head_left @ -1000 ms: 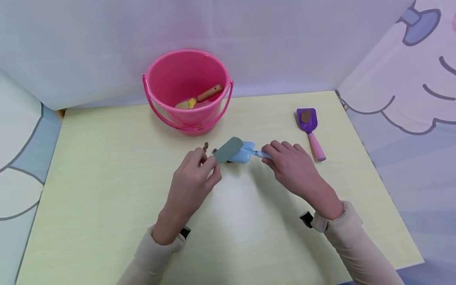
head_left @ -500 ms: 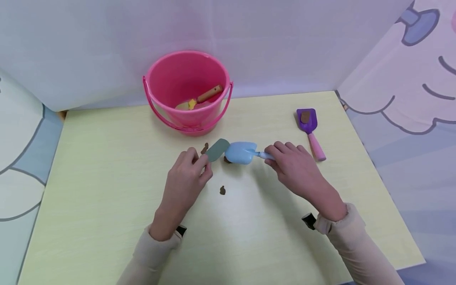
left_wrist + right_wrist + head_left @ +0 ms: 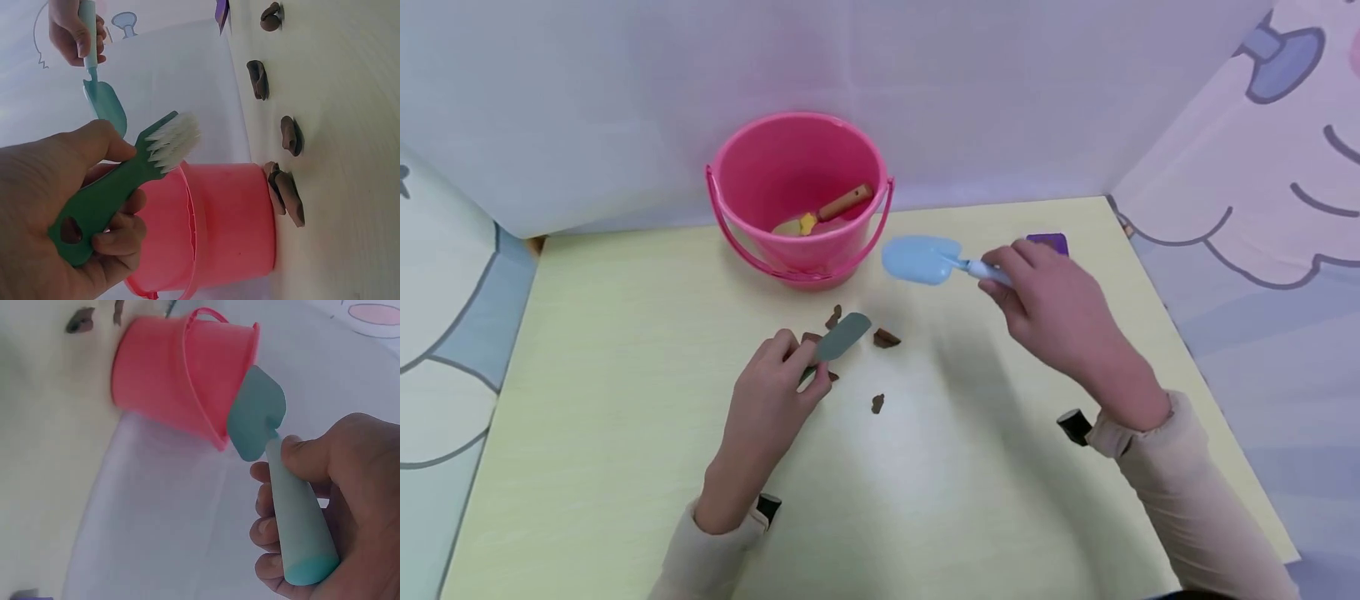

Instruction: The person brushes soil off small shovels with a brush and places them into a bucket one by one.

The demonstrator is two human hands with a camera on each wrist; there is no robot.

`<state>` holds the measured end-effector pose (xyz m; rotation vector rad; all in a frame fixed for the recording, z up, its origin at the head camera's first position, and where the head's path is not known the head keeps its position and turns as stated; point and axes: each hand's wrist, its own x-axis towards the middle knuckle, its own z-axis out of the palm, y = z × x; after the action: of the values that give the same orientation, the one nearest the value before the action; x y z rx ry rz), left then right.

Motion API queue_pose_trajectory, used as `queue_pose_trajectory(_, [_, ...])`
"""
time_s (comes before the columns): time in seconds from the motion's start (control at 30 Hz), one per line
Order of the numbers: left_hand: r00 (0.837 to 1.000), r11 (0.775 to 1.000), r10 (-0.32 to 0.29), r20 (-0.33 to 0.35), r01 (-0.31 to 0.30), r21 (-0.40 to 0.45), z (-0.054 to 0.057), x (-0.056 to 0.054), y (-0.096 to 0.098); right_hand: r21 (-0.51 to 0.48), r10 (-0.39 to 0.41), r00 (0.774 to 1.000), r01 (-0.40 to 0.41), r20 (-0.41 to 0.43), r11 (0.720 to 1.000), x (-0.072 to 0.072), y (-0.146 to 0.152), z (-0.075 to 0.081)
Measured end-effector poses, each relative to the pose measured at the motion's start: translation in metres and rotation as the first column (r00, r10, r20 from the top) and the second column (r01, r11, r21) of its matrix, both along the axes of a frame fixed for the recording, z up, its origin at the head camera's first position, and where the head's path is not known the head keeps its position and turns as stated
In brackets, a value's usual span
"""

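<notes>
My left hand [image 3: 771, 408] grips a small green brush [image 3: 103, 197] with white bristles, held over the table. Fingers and thumb wrap its handle in the left wrist view. In my right hand [image 3: 1067, 321] is the handle of a light blue toy trowel [image 3: 920, 259], raised to the right of the pink bucket [image 3: 797, 154]. The right wrist view shows the trowel's blade [image 3: 256, 415] overlapping the bucket's rim. Several curled brown scraps, one of them this scrap [image 3: 886, 337], lie on the table around the brush; the left hand partly hides some.
Inside the bucket lies a wooden-handled tool [image 3: 844, 202] with a yellow part. A purple scoop [image 3: 1051, 242] sits at the back right, mostly hidden behind the right hand. White cloth [image 3: 985, 108] hangs behind the pale wooden table [image 3: 625, 333].
My right hand has lifted the trowel up and away from the brown scraps, uncovering one, and now covers most of the purple scoop. The left hand and brush have shifted left and nearer.
</notes>
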<state>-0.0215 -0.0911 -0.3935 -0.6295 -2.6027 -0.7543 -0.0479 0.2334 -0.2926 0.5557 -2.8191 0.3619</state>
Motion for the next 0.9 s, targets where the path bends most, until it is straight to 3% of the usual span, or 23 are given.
queue_pose_trajectory(0.13, [1.0, 1.0, 0.01, -0.022, -0.01, 0.009, 0.001, 0.006, -0.006, -0.003, 0.008, 1.0, -0.008, -0.023, 1.0, -0.019, -0.009, 0.026])
queue_pose_trajectory(0.3, [0.999, 1.0, 0.019, -0.043, -0.019, 0.013, 0.005, 0.014, -0.013, 0.022, 0.053, 0.999, -0.053, -0.009, 0.998, -0.054, -0.037, 0.048])
queue_pose_trajectory(0.43, [0.999, 1.0, 0.017, -0.05, -0.016, 0.021, 0.006, 0.02, -0.016, 0.091, 0.108, 0.991, -0.115, 0.082, 0.989, -0.089, -0.069, 0.056])
queue_pose_trajectory(0.7, [0.997, 0.999, 0.021, -0.08, -0.018, 0.041, 0.011, 0.031, -0.02, 0.273, 0.136, 0.939, -0.227, 0.316, 0.935, -0.154, -0.127, 0.048])
queue_pose_trajectory(0.9, [0.999, 1.0, 0.029, -0.039, -0.029, -0.004, 0.009, 0.037, -0.021, 0.345, 0.116, 0.901, -0.276, 0.419, 0.897, -0.183, -0.148, 0.032])
